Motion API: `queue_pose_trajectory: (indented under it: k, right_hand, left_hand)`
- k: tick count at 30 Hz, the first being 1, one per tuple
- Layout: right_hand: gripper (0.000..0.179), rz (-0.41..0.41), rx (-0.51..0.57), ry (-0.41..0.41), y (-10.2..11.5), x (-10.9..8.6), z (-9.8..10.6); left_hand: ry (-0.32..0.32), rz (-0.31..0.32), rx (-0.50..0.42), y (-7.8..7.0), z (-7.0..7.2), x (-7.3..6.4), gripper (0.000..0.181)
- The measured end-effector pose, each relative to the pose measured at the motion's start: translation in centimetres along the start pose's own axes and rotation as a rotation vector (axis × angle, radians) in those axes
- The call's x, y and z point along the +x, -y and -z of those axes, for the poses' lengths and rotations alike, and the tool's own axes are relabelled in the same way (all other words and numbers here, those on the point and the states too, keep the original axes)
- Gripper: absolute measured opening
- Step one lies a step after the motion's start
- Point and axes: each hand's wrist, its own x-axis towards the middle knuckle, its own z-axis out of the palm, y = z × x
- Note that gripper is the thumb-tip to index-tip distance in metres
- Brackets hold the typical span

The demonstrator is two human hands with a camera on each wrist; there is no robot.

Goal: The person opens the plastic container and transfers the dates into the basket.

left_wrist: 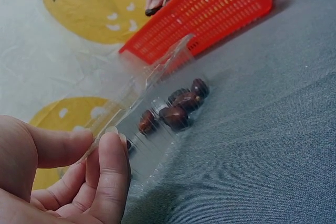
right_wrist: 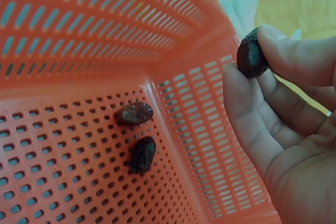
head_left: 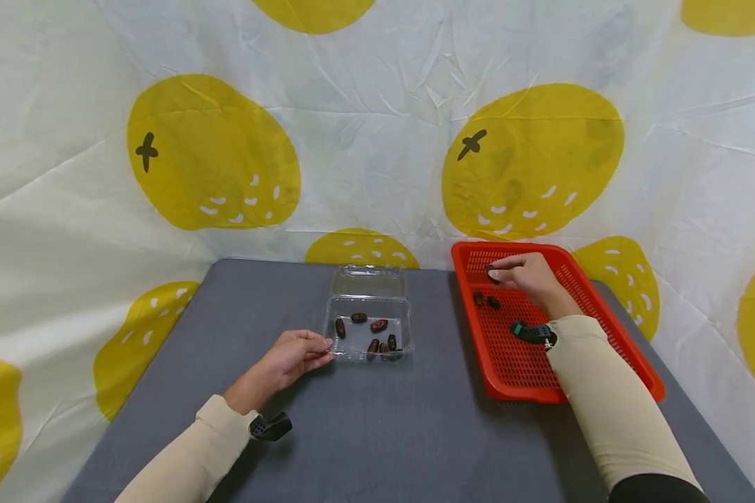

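Note:
In the right wrist view a dark, wrinkled date (right_wrist: 252,53) is pinched between thumb and fingertips of my right hand (right_wrist: 294,114). That hand (head_left: 528,279) is above the far part of a red perforated basket (head_left: 500,381). Two more dates, one brown (right_wrist: 134,114) and one nearly black (right_wrist: 143,155), lie on the basket floor. My left hand (head_left: 297,356) pinches the near left rim of a clear plastic clamshell box (head_left: 368,307), its lid tipped back. Several dates lie in the box, one (head_left: 379,325) near its middle and a cluster along its near right side.
A grey table (head_left: 377,433) carries both containers, the box left of the basket. Behind and beside it hangs a white sheet (head_left: 377,175) printed with large yellow fruit shapes. Each wrist wears a black strap, the left strap (head_left: 270,426) near the table surface.

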Motion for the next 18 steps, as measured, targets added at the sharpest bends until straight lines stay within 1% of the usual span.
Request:
queue_pose_trajectory:
  k: [3,5,10,18]
  right_hand:
    - [0.046,-0.004,0.019,-0.005,-0.3,0.1,0.2]
    - [0.047,-0.006,0.038,-0.01,-0.5,0.0,0.3]
    - [0.047,-0.012,0.045,-0.022,-1.1,0.0,0.5]
    - [0.046,-0.045,0.007,-0.046,-2.4,0.0,0.5]
  left_hand:
    - [-0.004,0.003,0.002,0.0,0.0,-0.1,0.005]
    - [0.004,-0.001,0.001,0.1,0.1,0.0,0.005]
    - [0.026,-0.019,-0.006,0.3,0.4,0.0,0.005]
    - [0.05,-0.04,-0.006,0.6,0.7,0.0,0.006]
